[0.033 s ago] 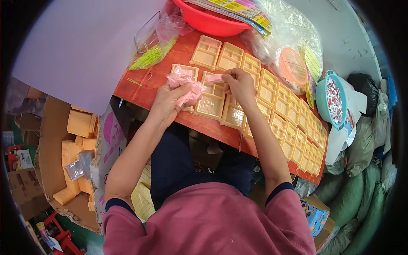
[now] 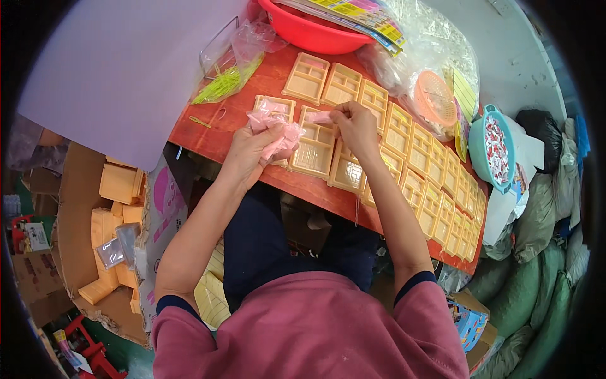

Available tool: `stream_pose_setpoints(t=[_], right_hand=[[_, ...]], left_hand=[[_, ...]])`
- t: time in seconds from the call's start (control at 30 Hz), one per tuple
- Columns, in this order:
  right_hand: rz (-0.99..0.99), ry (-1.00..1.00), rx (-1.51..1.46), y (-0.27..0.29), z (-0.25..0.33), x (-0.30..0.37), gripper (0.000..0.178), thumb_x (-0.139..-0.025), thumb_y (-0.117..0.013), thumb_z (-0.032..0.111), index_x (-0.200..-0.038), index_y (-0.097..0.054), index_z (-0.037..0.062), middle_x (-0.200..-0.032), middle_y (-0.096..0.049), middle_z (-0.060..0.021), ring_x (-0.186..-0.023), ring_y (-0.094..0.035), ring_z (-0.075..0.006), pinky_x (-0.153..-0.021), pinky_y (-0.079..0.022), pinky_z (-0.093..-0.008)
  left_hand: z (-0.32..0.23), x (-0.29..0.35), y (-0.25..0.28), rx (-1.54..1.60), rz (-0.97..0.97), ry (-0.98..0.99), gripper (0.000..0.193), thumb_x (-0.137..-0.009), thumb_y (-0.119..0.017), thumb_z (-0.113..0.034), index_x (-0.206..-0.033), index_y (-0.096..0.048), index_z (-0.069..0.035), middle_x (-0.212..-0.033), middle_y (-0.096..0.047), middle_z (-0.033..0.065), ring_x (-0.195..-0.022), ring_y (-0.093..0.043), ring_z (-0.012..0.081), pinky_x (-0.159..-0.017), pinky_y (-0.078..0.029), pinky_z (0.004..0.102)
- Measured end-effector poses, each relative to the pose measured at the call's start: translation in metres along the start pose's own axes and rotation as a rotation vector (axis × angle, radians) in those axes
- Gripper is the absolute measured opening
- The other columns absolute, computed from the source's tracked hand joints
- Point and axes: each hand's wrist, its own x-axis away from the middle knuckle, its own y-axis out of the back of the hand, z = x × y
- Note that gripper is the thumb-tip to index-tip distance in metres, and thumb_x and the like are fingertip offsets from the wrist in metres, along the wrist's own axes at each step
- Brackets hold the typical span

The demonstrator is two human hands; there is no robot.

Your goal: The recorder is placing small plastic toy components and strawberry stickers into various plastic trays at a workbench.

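A bunch of small pink packets in clear wrap is gripped in my left hand, over the near-left trays. My right hand pinches one pink packet by its right end, at the top compartment of a yellowish divided tray. Whether that packet touches the tray I cannot tell. Behind my left hand, another divided tray is partly hidden and has something pink in it. Rows of similar trays run off to the right, and the far-left tray also shows a bit of pink.
The red tabletop carries a bag of yellow-green strips, a red basin and an orange basket. At right stands a turquoise basin of small wrapped pieces. A cardboard box with orange plastic parts is at lower left.
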Motion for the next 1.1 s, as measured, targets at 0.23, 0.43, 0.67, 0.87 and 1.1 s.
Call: stream_pose_setpoints(t=[0.23, 0.43, 0.67, 0.87, 1.1], right_hand=[[-0.143, 0.313, 0.332, 0.0, -0.002, 0.004, 0.019, -0.081, -0.06, 0.018, -0.088, -0.065, 0.0008, -0.074, -0.063, -0.0156, -0.069, -0.062, -0.0317, -0.064, -0.049, -0.0382], [-0.02, 0.554, 0.491, 0.0, -0.008, -0.003, 0.02, -0.08, -0.061, 0.019, -0.094, -0.065, 0.0053, -0.087, -0.062, -0.0101, -0.077, -0.062, -0.0265, -0.063, -0.05, -0.0359], [0.032, 0.799, 0.729, 0.003, -0.002, -0.007, 0.016, -0.081, -0.061, 0.024, -0.077, -0.06, 0.009, -0.077, -0.06, -0.0053, -0.07, -0.062, -0.0239, -0.052, -0.048, -0.0355], [0.047, 0.939, 0.751, -0.001, -0.006, -0.015, 0.021, -0.08, -0.061, 0.027, -0.071, -0.058, 0.0083, -0.069, -0.056, -0.0052, -0.064, -0.06, -0.0225, -0.048, -0.047, -0.0352], [-0.208, 0.757, 0.278, 0.008, -0.004, -0.029, 0.018, -0.078, -0.062, 0.022, -0.067, -0.059, 0.0084, -0.063, -0.054, -0.0063, -0.057, -0.059, -0.0226, -0.046, -0.046, -0.0347]], left_hand=[[0.0, 0.006, 0.009, -0.054, 0.017, 0.007, 0.021, -0.086, -0.061, -0.014, -0.101, -0.057, 0.001, -0.09, -0.062, 0.0081, -0.074, -0.062, 0.0137, -0.061, -0.056, 0.028], [0.0, 0.005, 0.001, -0.035, -0.003, 0.006, 0.021, -0.086, -0.062, -0.013, -0.1, -0.057, 0.002, -0.09, -0.062, 0.0086, -0.073, -0.062, 0.0132, -0.057, -0.056, 0.026], [0.0, -0.003, -0.008, -0.028, -0.005, 0.011, 0.019, -0.086, -0.062, -0.013, -0.098, -0.058, 0.001, -0.087, -0.062, 0.009, -0.069, -0.062, 0.013, -0.052, -0.053, 0.0232], [0.002, -0.008, -0.009, -0.141, 0.014, 0.067, 0.021, -0.086, -0.062, -0.018, -0.098, -0.058, -0.001, -0.08, -0.064, 0.0089, -0.058, -0.063, 0.0138, -0.04, -0.043, 0.0198], [0.0, -0.021, -0.006, -0.131, 0.028, 0.093, 0.022, -0.086, -0.062, -0.017, -0.101, -0.058, -0.002, -0.087, -0.064, 0.0087, -0.07, -0.065, 0.0157, -0.051, -0.054, 0.0244]])
